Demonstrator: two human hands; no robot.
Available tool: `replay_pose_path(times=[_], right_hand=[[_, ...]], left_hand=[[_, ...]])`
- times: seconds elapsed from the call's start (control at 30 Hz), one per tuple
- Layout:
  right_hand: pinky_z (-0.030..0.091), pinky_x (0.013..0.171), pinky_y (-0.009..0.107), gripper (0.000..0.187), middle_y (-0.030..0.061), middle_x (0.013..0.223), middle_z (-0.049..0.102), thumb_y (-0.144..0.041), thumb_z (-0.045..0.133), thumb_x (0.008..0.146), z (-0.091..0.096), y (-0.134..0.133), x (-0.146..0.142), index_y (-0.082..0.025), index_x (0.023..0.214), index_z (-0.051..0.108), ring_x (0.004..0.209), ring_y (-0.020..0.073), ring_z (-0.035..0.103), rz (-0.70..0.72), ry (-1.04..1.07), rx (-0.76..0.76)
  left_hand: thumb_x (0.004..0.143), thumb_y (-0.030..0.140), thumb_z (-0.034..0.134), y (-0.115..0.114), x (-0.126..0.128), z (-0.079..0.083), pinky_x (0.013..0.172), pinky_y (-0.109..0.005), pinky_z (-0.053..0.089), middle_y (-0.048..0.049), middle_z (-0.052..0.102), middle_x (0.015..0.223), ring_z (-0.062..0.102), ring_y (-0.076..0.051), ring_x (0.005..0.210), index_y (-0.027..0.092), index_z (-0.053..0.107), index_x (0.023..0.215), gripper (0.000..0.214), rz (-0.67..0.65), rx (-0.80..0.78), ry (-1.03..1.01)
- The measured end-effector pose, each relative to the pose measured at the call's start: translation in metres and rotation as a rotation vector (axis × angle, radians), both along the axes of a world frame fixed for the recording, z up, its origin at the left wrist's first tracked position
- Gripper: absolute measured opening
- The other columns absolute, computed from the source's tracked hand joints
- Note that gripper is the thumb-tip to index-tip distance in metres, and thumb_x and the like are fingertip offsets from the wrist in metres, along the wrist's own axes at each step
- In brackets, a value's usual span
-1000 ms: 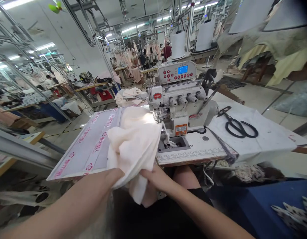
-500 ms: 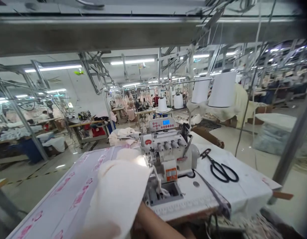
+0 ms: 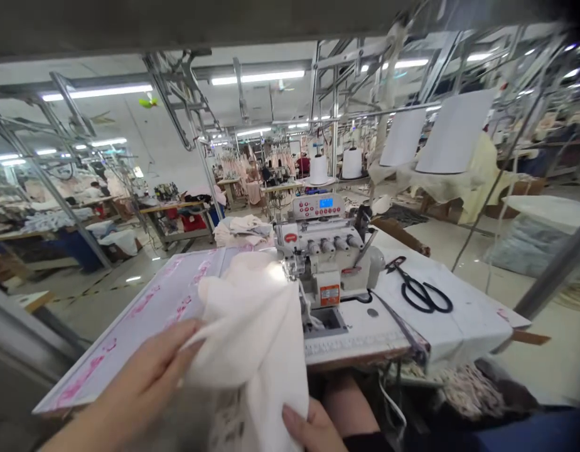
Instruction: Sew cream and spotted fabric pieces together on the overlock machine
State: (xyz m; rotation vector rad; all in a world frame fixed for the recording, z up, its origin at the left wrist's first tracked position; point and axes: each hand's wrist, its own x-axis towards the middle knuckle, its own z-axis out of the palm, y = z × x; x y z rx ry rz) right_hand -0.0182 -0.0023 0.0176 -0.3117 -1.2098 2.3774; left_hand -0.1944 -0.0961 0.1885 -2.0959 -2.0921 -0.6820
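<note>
Both hands on cream fabric (image 3: 247,326) at an overlock sewing machine (image 3: 327,251).
Head view: left hand (image 3: 144,376) has fingers (image 3: 177,342) closed on the fold; right hand (image 3: 309,430) rests against the lower drape, grip unclear. Fabric lies bunched on the pink-printed board (image 3: 144,307), its top just beside the presser foot (image 3: 290,267); no seam visible, so stitching progress can't be told. Machine's red badge (image 3: 290,238) and orange label (image 3: 330,295) unreadable, board print too blurred. Black-handled scissors (image 3: 419,295) lie toward the worktop (image 3: 464,333) right edge.
</note>
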Motion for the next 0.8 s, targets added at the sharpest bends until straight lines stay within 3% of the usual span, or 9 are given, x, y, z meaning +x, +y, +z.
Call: replay_pose_path(times=[0.1,0.17,0.23,0.3,0.37,0.43,0.5,0.7,0.8], right_hand=[[0.047,0.071,0.034,0.044,0.0081,0.078,0.068,-0.049,0.069,0.064,-0.008,-0.003,0.021,-0.014,0.091,0.067,0.072,0.0219,0.064,0.063,0.009,-0.035],[0.046,0.073,0.034,0.041,0.0073,0.082,0.068,-0.047,0.069,0.066,-0.012,-0.004,0.032,-0.016,0.093,0.066,0.076,0.0216,0.063,0.030,-0.003,-0.013],[0.046,0.072,0.033,0.040,0.0060,0.084,0.067,-0.047,0.067,0.068,-0.015,-0.007,0.040,-0.018,0.095,0.064,0.077,0.0213,0.061,-0.014,-0.041,0.041],[0.045,0.070,0.032,0.037,0.0054,0.083,0.066,-0.047,0.063,0.071,-0.017,-0.013,0.046,-0.018,0.095,0.063,0.076,0.0209,0.060,-0.050,-0.095,0.162],[0.044,0.071,0.031,0.033,0.0052,0.085,0.064,-0.045,0.058,0.076,-0.018,-0.021,0.052,-0.018,0.094,0.062,0.077,0.0203,0.057,-0.106,-0.146,0.329],[0.043,0.070,0.029,0.026,0.0041,0.083,0.061,-0.040,0.052,0.081,-0.016,-0.030,0.059,-0.018,0.094,0.059,0.075,0.0184,0.054,-0.159,-0.210,0.475],[0.042,0.065,0.025,0.020,0.0015,0.076,0.056,-0.035,0.049,0.084,-0.013,-0.037,0.068,-0.018,0.091,0.056,0.069,0.0149,0.050,-0.177,-0.273,0.572],[0.033,0.051,0.018,0.015,-0.0047,0.061,0.041,-0.026,0.044,0.087,-0.004,-0.044,0.088,-0.017,0.075,0.049,0.054,0.0081,0.037,-0.167,-0.314,0.689],[0.034,0.052,0.018,0.017,-0.0038,0.060,0.047,-0.026,0.048,0.085,0.001,-0.049,0.093,-0.017,0.071,0.051,0.054,0.0080,0.043,-0.141,-0.313,0.659]], left_hand=[[0.089,0.030,0.033,0.004,0.012,0.016,0.058,-0.017,0.042,0.0011,0.058,0.073,0.054,-0.011,0.065,0.020,0.051,0.081,0.022,-0.025,-0.110,-0.065],[0.089,0.026,0.031,0.008,0.027,0.015,0.054,-0.019,0.040,0.0004,0.055,0.064,0.053,-0.012,0.058,0.019,0.049,0.072,0.026,-0.076,-0.195,0.013],[0.084,0.018,0.034,0.009,0.046,0.000,0.050,-0.021,0.039,-0.0003,0.054,0.062,0.053,-0.014,0.054,0.019,0.048,0.070,0.019,-0.150,-0.325,0.145],[0.071,0.010,0.043,0.007,0.064,-0.028,0.049,-0.023,0.040,-0.0015,0.057,0.067,0.054,-0.017,0.054,0.018,0.049,0.075,0.011,-0.230,-0.446,0.284],[0.060,0.005,0.046,0.003,0.079,-0.060,0.052,-0.027,0.044,-0.0037,0.059,0.075,0.056,-0.019,0.059,0.017,0.049,0.083,0.026,-0.286,-0.513,0.378],[0.058,0.003,0.045,-0.006,0.090,-0.086,0.061,-0.031,0.047,-0.0069,0.059,0.083,0.057,-0.022,0.068,0.016,0.049,0.092,0.036,-0.316,-0.501,0.402],[0.061,0.002,0.042,-0.016,0.096,-0.102,0.066,-0.035,0.048,-0.0086,0.058,0.085,0.056,-0.023,0.073,0.014,0.048,0.096,0.038,-0.338,-0.450,0.370],[0.077,0.002,0.034,-0.033,0.102,-0.116,0.064,-0.029,0.047,-0.0057,0.056,0.082,0.052,-0.018,0.072,0.014,0.047,0.099,0.028,-0.408,-0.213,0.069],[0.083,0.008,0.037,-0.035,0.103,-0.122,0.062,-0.026,0.045,-0.0051,0.055,0.081,0.050,-0.015,0.070,0.014,0.047,0.102,0.022,-0.431,-0.089,-0.009]])
